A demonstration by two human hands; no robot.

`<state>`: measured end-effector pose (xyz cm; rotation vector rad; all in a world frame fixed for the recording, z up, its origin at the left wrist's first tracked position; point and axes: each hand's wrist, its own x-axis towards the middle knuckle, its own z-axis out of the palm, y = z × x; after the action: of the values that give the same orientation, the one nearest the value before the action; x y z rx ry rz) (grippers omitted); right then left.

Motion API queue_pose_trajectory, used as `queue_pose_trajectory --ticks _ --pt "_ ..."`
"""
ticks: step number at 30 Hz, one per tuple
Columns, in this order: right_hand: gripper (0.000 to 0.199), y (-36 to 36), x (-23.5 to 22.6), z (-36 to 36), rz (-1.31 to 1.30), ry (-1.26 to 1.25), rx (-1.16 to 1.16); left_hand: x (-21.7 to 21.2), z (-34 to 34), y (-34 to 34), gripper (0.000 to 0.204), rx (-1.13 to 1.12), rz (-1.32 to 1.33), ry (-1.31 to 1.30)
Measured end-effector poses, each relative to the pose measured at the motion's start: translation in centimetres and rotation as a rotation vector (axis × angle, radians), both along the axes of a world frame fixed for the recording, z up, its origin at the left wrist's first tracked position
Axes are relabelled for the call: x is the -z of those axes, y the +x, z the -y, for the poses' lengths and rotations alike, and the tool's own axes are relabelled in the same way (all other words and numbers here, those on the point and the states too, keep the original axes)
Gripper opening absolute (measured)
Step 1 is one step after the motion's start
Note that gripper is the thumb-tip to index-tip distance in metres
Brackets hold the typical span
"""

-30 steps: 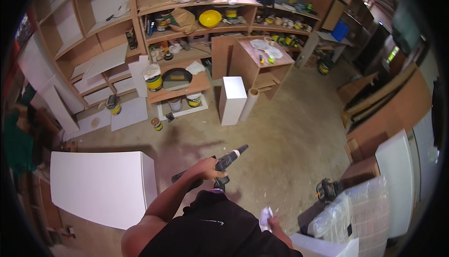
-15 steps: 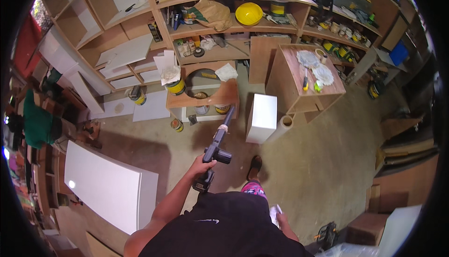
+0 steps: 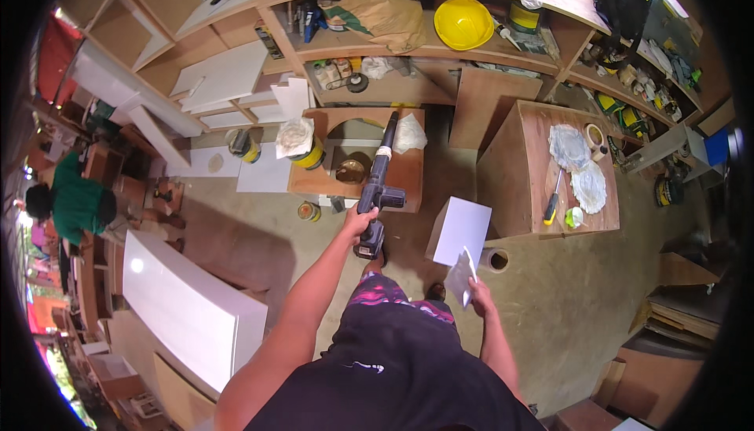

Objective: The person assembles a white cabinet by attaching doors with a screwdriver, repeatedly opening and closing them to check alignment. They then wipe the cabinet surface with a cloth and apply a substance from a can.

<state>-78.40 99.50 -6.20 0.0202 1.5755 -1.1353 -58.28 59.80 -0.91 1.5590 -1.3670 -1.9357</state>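
Note:
My left hand [image 3: 364, 220] is wrapped round the handle of a black cordless blower [image 3: 378, 186], which looks like a small dust blower with a long narrow nozzle. The nozzle points away from me, over a wooden stand [image 3: 408, 168] with a round cutout. A battery pack shows below my grip. In my right hand [image 3: 481, 297] is a folded whitish sheet [image 3: 462, 277]; whether it is cloth or paper I cannot tell. Just beyond it stands a white box-shaped panel unit [image 3: 465, 231], with a cardboard tube [image 3: 495, 259] beside it.
A wooden cabinet [image 3: 534, 160] at right carries a screwdriver [image 3: 554, 198] and crumpled plastic. Paint cans [image 3: 309, 152] stand around the wooden stand. A large white cabinet [image 3: 188, 297] lies at left, near a person in green [image 3: 82, 199]. Cluttered shelves [image 3: 369, 38] line the back.
My right hand has come up and forward with the folded sheet, now near the white box. The blower has moved slightly right and farther over the stand. I have stepped closer to the shelves.

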Motion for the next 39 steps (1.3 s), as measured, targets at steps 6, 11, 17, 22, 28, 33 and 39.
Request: queue_pose_trajectory --ticks 6,11,17,22,28,33,39 --pt "0.039 3.8 1.1 8.9 0.22 0.005 0.247 10.7 11.2 -9.1 0.036 0.112 0.193 -0.096" --pt "0.038 3.4 3.3 17.9 0.085 0.052 0.38 14.6 17.2 -14.2 0.047 0.272 0.297 -0.077" --pt "0.035 -2.3 6.2 32.7 -0.313 0.265 0.151 18.1 21.2 -14.8 0.055 0.384 0.384 -0.191" --pt "0.045 -4.2 15.2 41.3 -0.889 0.329 0.048 16.7 23.0 -15.3 0.067 0.497 0.354 -0.196" --pt "0.071 -2.7 22.4 47.3 -0.763 0.402 -0.722 17.9 23.0 -16.0 0.07 0.574 0.322 -0.262" --pt "0.054 -2.8 23.1 45.7 -0.881 0.201 -0.577 16.5 23.0 -15.4 0.085 0.494 0.326 -0.169" --pt "0.029 -3.4 15.8 43.0 -0.597 0.021 -0.258 13.8 24.7 -4.3 0.038 -0.058 0.137 -0.084"
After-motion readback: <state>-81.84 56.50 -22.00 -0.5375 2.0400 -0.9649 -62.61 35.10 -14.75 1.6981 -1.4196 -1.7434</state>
